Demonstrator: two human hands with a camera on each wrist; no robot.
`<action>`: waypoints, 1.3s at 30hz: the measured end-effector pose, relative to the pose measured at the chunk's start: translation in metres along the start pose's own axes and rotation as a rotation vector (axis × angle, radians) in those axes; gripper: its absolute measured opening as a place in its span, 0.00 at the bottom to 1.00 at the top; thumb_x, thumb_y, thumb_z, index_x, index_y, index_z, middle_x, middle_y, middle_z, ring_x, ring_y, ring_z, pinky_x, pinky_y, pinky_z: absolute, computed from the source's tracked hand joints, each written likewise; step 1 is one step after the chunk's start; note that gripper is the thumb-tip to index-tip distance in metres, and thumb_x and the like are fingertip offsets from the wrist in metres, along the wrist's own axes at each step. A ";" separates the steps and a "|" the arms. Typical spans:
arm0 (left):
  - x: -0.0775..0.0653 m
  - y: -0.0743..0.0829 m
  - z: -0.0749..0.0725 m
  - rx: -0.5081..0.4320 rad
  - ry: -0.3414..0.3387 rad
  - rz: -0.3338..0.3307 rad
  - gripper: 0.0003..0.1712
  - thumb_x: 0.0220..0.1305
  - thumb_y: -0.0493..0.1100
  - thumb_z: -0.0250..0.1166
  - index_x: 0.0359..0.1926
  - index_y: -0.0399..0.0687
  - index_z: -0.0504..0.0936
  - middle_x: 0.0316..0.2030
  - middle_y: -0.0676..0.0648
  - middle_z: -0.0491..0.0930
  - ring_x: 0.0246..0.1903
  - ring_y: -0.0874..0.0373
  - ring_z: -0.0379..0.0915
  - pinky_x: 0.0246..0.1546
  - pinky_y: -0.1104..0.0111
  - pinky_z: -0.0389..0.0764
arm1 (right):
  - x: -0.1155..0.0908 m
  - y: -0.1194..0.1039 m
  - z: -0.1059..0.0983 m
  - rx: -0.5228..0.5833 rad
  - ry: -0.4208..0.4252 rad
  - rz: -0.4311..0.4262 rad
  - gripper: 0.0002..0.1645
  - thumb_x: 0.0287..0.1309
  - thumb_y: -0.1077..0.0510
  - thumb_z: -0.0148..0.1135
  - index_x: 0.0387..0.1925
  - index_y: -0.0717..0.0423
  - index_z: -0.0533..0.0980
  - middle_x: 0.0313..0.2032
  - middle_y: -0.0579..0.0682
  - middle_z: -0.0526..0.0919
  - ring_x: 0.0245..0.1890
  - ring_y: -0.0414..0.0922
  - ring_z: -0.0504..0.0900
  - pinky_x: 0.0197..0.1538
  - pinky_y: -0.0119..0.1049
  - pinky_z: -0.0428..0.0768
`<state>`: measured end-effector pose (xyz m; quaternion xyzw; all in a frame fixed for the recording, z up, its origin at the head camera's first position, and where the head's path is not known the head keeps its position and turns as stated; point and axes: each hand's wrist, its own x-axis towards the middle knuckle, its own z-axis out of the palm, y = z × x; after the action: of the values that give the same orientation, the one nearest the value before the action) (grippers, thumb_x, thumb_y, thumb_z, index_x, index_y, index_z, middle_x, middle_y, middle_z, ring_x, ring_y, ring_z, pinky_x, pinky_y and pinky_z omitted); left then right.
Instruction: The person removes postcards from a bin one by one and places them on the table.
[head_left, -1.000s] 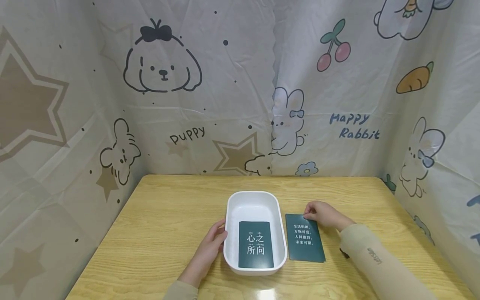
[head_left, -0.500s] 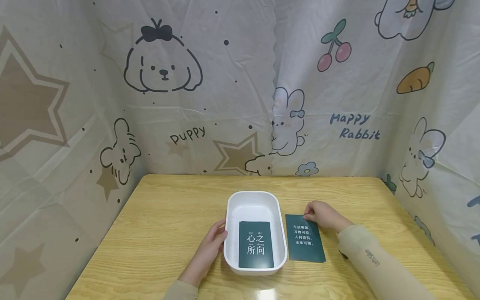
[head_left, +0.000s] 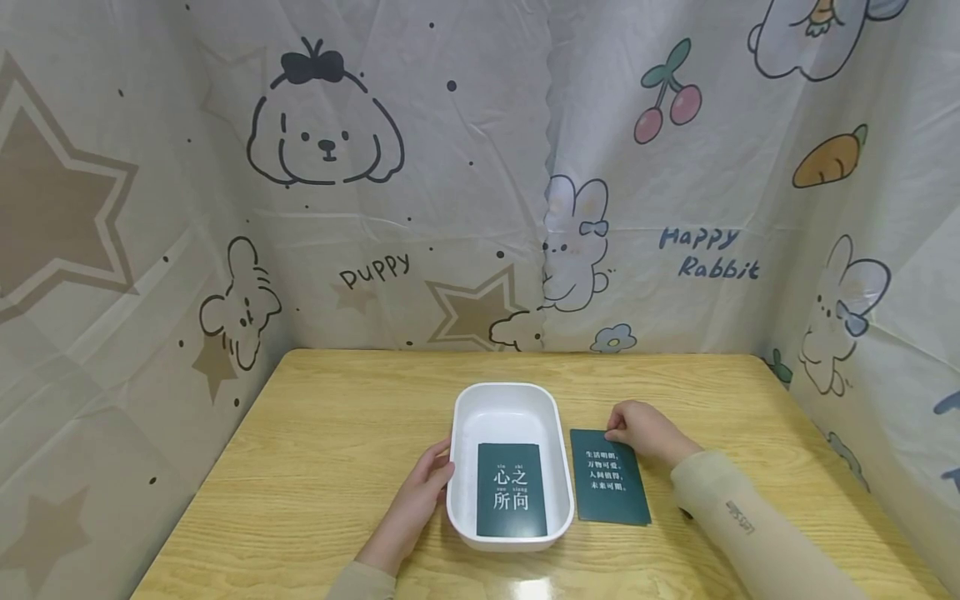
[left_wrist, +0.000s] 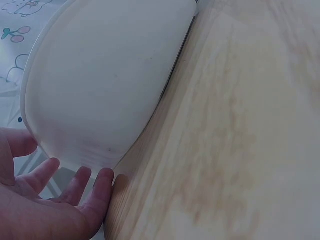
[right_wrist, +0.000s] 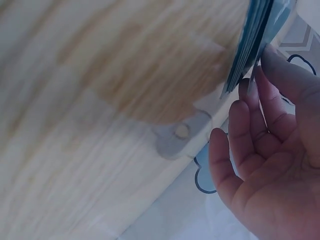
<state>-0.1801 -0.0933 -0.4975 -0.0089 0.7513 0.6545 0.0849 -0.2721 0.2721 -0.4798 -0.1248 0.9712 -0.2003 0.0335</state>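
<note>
Along the left side of a white rectangular tray [head_left: 506, 398], my left hand [head_left: 422, 487] rests its fingers; in the left wrist view the fingertips [left_wrist: 102, 175] touch the outer wall. A dark green card [head_left: 512, 492] with large white Chinese characters lies inside the tray, at its near end. Right of the tray is a stack of similar green cards [right_wrist: 250, 42], its top card [head_left: 611, 483] printed with several lines of small white characters. My right hand [head_left: 645, 429] pinches that top card at its far edge, between thumb and finger. The right wrist view shows this edge parted from the stack.
The wood-grain table [head_left: 337, 425] extends to both sides of the tray. A pale curtain [head_left: 420, 208] with puppy, rabbit and star drawings hangs behind the table and along its left and right sides.
My right hand and sleeve have shifted slightly to the left, with the fingers still at the top card's far edge. My left hand and the tray have stayed put.
</note>
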 end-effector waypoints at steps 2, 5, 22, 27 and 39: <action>0.001 0.000 0.000 -0.001 0.003 -0.004 0.28 0.71 0.49 0.50 0.69 0.52 0.62 0.63 0.35 0.68 0.60 0.43 0.64 0.58 0.48 0.72 | 0.000 0.000 0.000 0.003 0.005 0.015 0.07 0.53 0.58 0.68 0.25 0.53 0.77 0.23 0.46 0.78 0.24 0.42 0.72 0.33 0.39 0.76; 0.001 -0.002 0.001 0.002 0.005 -0.005 0.27 0.71 0.48 0.50 0.69 0.52 0.62 0.63 0.35 0.68 0.60 0.43 0.64 0.58 0.47 0.72 | -0.001 -0.001 0.000 -0.007 0.018 0.010 0.07 0.52 0.58 0.68 0.25 0.53 0.77 0.24 0.47 0.76 0.25 0.42 0.72 0.32 0.39 0.76; 0.000 -0.001 0.002 0.004 0.001 -0.009 0.28 0.71 0.49 0.50 0.70 0.53 0.62 0.64 0.36 0.67 0.60 0.43 0.64 0.59 0.47 0.71 | -0.001 -0.017 0.001 -0.089 0.068 -0.037 0.05 0.58 0.55 0.64 0.28 0.50 0.79 0.24 0.45 0.75 0.26 0.42 0.71 0.31 0.38 0.76; 0.000 -0.002 0.002 0.011 -0.001 -0.006 0.28 0.71 0.49 0.50 0.69 0.53 0.62 0.64 0.35 0.67 0.60 0.43 0.64 0.58 0.47 0.71 | -0.001 -0.039 -0.007 -0.074 0.103 -0.073 0.06 0.59 0.53 0.63 0.33 0.51 0.80 0.27 0.46 0.76 0.29 0.43 0.72 0.34 0.39 0.78; 0.001 -0.002 0.001 0.012 0.006 -0.002 0.28 0.71 0.50 0.50 0.70 0.53 0.62 0.64 0.35 0.66 0.59 0.43 0.64 0.58 0.48 0.72 | 0.004 -0.087 -0.023 0.002 0.155 -0.228 0.06 0.59 0.55 0.63 0.35 0.51 0.81 0.28 0.44 0.79 0.30 0.40 0.73 0.36 0.38 0.80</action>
<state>-0.1806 -0.0926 -0.4999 -0.0109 0.7553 0.6499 0.0832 -0.2584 0.2020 -0.4244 -0.2184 0.9502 -0.2126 -0.0645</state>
